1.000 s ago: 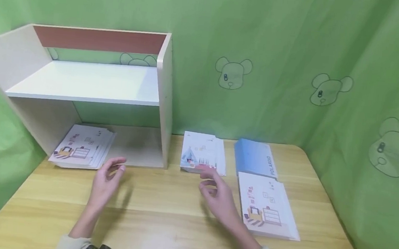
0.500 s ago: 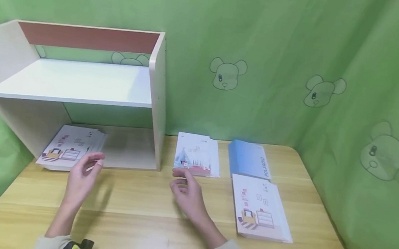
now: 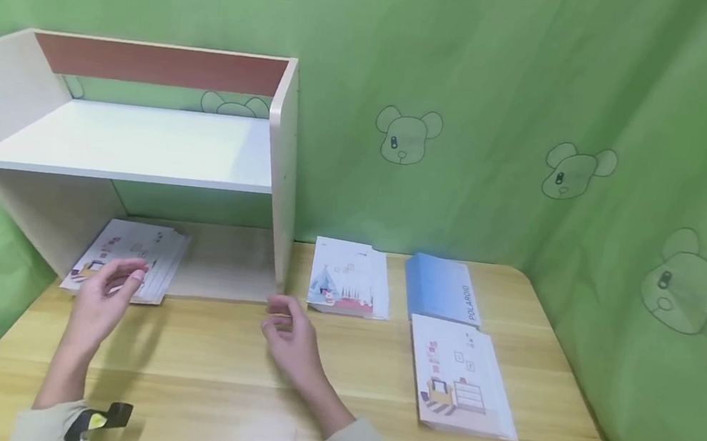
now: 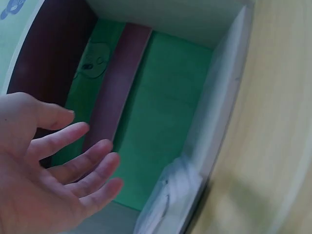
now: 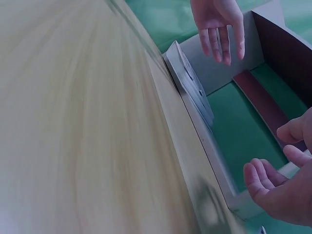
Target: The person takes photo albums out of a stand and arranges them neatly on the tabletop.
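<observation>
My left hand (image 3: 100, 305) hovers, fingers loosely bent and holding nothing, before a stack of flat white printed sheets or booklets (image 3: 158, 257). It covers part of that stack, which lies on the lower level of the shelf unit (image 3: 281, 191). In the left wrist view its fingers (image 4: 100, 170) are spread and relaxed. My right hand (image 3: 297, 347), also with nothing in it, is above the table near the unit's front right corner. The right wrist view has both hands, with the white stack (image 5: 187, 80) below the left one.
Right of the unit lies a white stack with a tent picture (image 3: 342, 277). Beyond it is a blue stack marked POLAROID (image 3: 440, 287), with another white printed stack (image 3: 462, 379) in front. A green curtain (image 3: 486, 69) hangs behind the wooden table (image 3: 216, 357).
Both hands have moved left, the left one to in front of the stack inside the unit. The head view has shifted slightly. The stacks stay where they were.
</observation>
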Demonstrator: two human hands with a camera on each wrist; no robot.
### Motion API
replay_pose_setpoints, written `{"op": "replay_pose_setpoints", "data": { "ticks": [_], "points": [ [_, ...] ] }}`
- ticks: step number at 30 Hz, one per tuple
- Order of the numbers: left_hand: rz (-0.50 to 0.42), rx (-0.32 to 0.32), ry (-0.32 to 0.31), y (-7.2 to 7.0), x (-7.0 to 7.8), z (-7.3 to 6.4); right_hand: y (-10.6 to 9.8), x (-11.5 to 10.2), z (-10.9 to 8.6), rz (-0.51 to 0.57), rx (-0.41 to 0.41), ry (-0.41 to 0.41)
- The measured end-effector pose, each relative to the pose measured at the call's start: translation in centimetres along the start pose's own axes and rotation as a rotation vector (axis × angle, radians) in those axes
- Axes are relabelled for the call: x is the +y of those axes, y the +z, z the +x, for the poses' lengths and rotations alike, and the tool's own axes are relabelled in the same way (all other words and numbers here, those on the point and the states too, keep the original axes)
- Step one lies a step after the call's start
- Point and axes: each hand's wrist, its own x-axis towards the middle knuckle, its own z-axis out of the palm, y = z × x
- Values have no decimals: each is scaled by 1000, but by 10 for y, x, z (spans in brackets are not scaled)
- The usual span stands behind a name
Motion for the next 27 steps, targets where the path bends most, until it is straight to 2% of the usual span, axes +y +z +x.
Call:
{"op": "replay_pose_setpoints", "data": {
  "ticks": [5,8,14,19,27],
  "points": [
    [26,9,-16,-14,-8,-2,21,5,4,59,-16,45],
    [21,38,-61,-19,-10,-4,31,6,8,82,-27,73],
    [27,91,-156,-24,-12,3,46,5,17,131,-22,105],
    [109,130,-238,-34,-16,4,62,2,20,163,-22,138],
    [209,199,-312,-40,-28,9,86,-1,25,196,0,189]
  ]
}}
